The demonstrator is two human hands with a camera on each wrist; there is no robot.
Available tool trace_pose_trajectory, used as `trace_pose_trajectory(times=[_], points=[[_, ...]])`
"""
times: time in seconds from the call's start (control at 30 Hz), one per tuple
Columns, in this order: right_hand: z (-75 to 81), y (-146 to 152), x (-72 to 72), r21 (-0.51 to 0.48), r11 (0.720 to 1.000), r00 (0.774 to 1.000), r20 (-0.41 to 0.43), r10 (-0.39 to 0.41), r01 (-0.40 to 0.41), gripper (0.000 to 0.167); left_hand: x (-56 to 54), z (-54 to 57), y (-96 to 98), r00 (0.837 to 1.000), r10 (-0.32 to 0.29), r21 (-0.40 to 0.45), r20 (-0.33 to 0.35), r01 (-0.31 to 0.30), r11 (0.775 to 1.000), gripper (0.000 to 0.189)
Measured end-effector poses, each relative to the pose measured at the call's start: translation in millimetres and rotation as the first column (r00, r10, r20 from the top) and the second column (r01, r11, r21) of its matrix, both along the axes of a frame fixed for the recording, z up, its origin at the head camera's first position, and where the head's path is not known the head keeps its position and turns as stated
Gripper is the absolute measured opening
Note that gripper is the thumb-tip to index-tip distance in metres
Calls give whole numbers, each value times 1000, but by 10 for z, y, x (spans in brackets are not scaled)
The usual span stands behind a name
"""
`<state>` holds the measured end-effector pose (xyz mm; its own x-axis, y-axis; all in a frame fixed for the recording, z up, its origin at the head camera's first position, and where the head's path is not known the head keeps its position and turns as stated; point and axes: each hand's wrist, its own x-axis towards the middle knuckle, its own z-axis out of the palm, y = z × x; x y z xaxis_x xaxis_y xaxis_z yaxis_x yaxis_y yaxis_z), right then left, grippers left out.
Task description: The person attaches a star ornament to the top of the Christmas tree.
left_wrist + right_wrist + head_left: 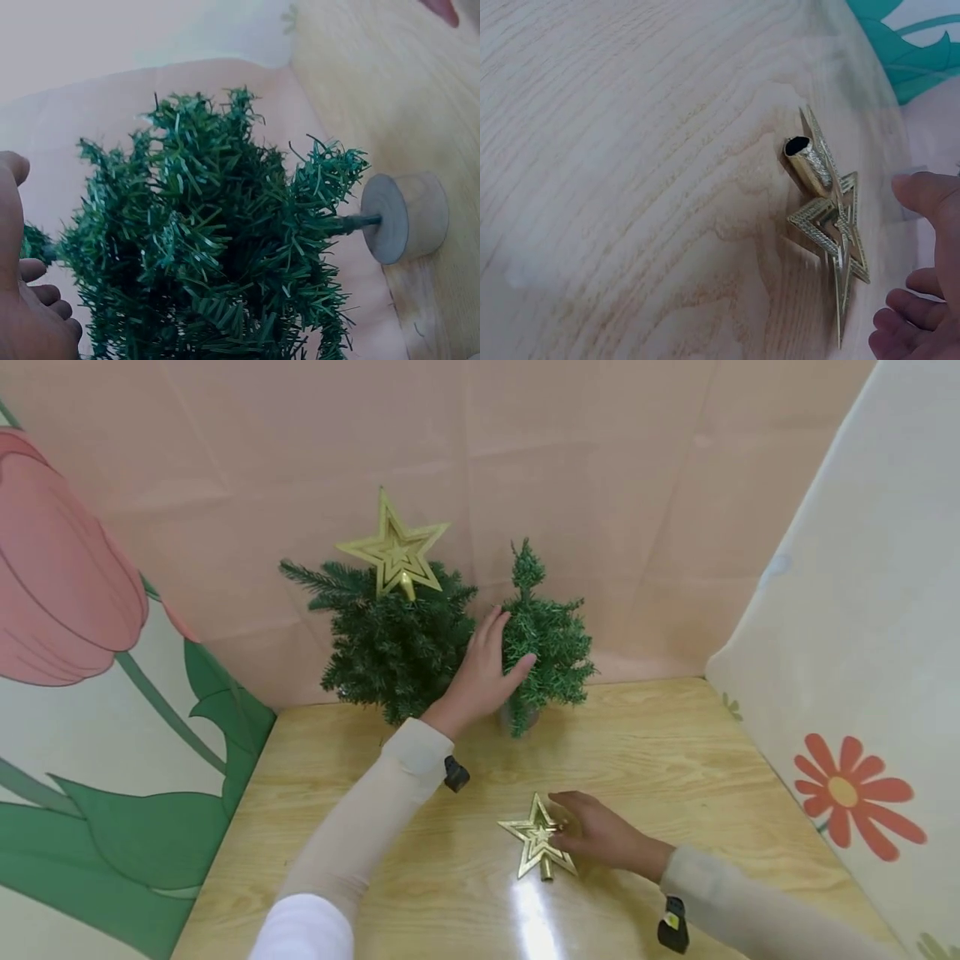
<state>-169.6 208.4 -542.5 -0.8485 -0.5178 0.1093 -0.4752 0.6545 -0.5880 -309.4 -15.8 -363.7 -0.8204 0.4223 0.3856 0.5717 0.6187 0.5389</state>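
My left hand reaches to the left side of a small green artificial Christmas tree, fingers extended and thumb spread. In the left wrist view that tree's round base stands on the table; whether the hand touches the branches I cannot tell. A gold star tree topper lies on the table nearer me, its hollow socket visible in the right wrist view. Beside it, my right hand has thumb and fingers parted, with a gap between them and the star in the wrist view.
Left of the small tree stands a fuller, darker Christmas tree with another gold star topper at its top. Behind both hangs a pink cloth. Flower-printed panels flank the wooden table.
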Motion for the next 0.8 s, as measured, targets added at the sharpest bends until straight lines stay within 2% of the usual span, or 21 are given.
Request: trace_pose_trajectory(times=[0.13, 0.27, 0.47, 0.63, 0.8], points=[[-42, -18, 15, -10, 1000, 1000, 11, 14, -14, 68, -84, -43, 29, 1000, 18, 27, 13, -19, 999, 85], [-85, -3, 34, 10, 1000, 1000, 13, 12, -12, 67, -142, -86, 71, 1000, 14, 9, 4, -14, 1000, 87], [-137, 34, 50, 57, 998, 999, 43, -6, 3, 74, -211, -70, 154, 998, 56, -13, -24, -56, 998, 87], [-161, 13, 67, 79, 997, 998, 58, -23, 19, 76, -263, -61, 191, 994, 107, -76, -13, -108, 991, 88], [-189, -40, 56, 97, 995, 1000, -5, -26, 26, 71, -305, -96, 172, 986, 168, -161, -10, -167, 973, 84]])
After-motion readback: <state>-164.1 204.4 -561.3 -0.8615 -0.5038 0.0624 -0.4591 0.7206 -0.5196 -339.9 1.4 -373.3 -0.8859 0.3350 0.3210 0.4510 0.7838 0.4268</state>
